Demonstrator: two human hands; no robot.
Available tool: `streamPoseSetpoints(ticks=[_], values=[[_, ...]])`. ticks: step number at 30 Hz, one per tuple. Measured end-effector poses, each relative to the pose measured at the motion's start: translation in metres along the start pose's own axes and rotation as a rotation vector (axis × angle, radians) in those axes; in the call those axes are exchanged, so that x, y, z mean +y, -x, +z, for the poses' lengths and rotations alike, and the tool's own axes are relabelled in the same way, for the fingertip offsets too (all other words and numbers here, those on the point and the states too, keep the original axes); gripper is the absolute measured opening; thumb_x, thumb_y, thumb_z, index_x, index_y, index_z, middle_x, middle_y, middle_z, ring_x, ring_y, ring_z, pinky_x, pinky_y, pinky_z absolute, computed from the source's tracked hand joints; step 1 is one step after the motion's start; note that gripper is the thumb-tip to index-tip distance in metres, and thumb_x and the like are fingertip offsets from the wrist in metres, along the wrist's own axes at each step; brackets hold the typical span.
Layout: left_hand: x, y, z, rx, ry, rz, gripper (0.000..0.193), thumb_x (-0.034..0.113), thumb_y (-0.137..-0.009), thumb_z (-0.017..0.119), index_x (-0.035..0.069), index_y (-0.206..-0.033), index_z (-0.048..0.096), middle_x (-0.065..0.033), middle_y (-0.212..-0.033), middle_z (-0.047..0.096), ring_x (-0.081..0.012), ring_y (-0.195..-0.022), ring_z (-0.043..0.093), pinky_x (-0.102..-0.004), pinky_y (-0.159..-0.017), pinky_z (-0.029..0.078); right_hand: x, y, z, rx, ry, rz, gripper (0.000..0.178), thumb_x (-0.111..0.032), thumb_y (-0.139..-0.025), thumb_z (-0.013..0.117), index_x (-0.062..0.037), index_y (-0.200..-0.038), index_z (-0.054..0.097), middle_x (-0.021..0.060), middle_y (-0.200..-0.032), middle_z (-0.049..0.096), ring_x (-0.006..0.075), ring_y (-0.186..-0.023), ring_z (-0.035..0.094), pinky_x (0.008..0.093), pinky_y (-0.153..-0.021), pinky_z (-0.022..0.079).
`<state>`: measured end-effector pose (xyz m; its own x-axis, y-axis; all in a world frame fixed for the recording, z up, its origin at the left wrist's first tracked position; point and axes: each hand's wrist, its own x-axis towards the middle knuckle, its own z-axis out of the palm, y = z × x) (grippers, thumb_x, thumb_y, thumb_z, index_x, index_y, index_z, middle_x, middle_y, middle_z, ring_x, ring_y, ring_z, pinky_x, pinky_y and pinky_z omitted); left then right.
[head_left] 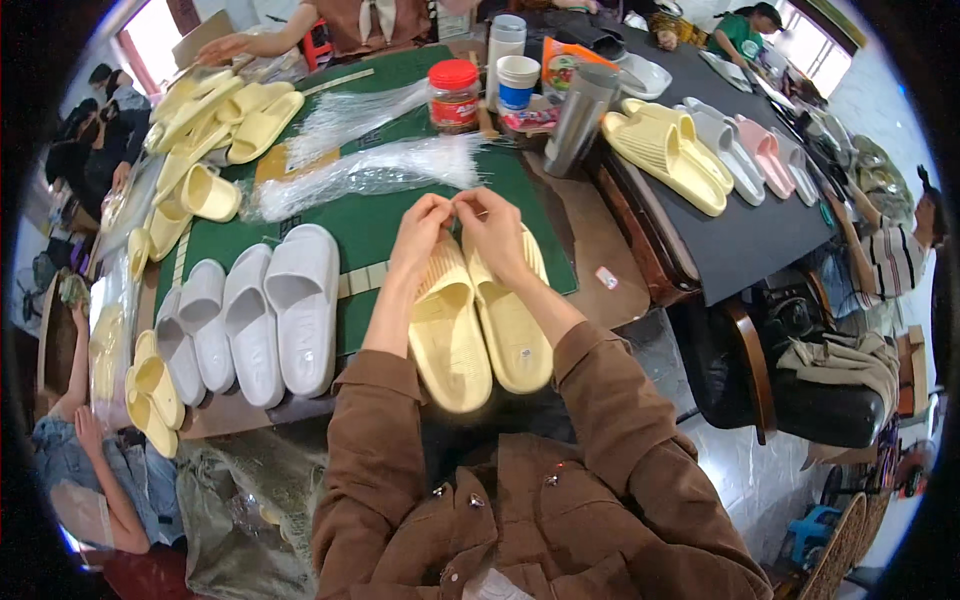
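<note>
A pair of pale yellow slide slippers lies side by side in front of me, toes pointing away and heels at the table's near edge. Over their toe ends, my left hand and my right hand come together with fingertips pinched. Whatever sits between the fingers is too small to make out. Just beyond my hands lies a bundle of thin clear plastic strands, with a second strand bundle behind it. Left of my hands stand two pairs of grey slides in a row.
Yellow slides are heaped at the far left. A red-lidded jar, a paper cup and a steel tumbler stand at the back. Yellow, grey and pink slides rest on the black table at right. Other people sit around.
</note>
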<state>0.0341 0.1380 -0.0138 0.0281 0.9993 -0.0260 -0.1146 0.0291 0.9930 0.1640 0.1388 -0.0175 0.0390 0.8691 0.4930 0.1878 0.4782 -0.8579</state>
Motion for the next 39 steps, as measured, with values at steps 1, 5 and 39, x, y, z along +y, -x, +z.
streamPoseSetpoints(ticks=[1,5,39], values=[[0.001,-0.001,-0.003,-0.011,0.006,-0.013,0.013,0.016,-0.089,0.054,0.009,-0.08,0.059,0.0039,-0.074,0.052,-0.0058,-0.068,0.046,-0.0205,-0.064,0.036,0.0,0.0,0.0,0.013,-0.01,0.01,0.01,-0.005,-0.085,0.062,0.0025,-0.09,0.062,0.0113,-0.079,0.065,0.0161,-0.068,0.063,0.0292,-0.062,0.049],[0.004,-0.003,-0.002,-0.033,0.006,-0.028,0.016,0.017,-0.091,0.055,0.011,-0.077,0.056,0.007,-0.066,0.046,-0.0034,-0.06,0.04,-0.0198,-0.057,0.031,0.008,-0.003,-0.002,-0.03,0.018,0.005,0.01,-0.005,-0.085,0.061,0.0025,-0.091,0.059,0.0128,-0.079,0.065,0.0188,-0.067,0.062,0.0309,-0.063,0.049],[-0.01,-0.003,-0.003,0.171,-0.018,0.157,0.015,0.013,-0.092,0.052,0.003,-0.084,0.06,0.0029,-0.07,0.048,-0.006,-0.065,0.042,-0.0221,-0.059,0.033,-0.016,-0.034,-0.052,0.031,0.127,-0.192,0.015,-0.004,-0.087,0.058,-0.0008,-0.101,0.065,0.0089,-0.093,0.064,0.0146,-0.086,0.061,0.0268,-0.069,0.049]])
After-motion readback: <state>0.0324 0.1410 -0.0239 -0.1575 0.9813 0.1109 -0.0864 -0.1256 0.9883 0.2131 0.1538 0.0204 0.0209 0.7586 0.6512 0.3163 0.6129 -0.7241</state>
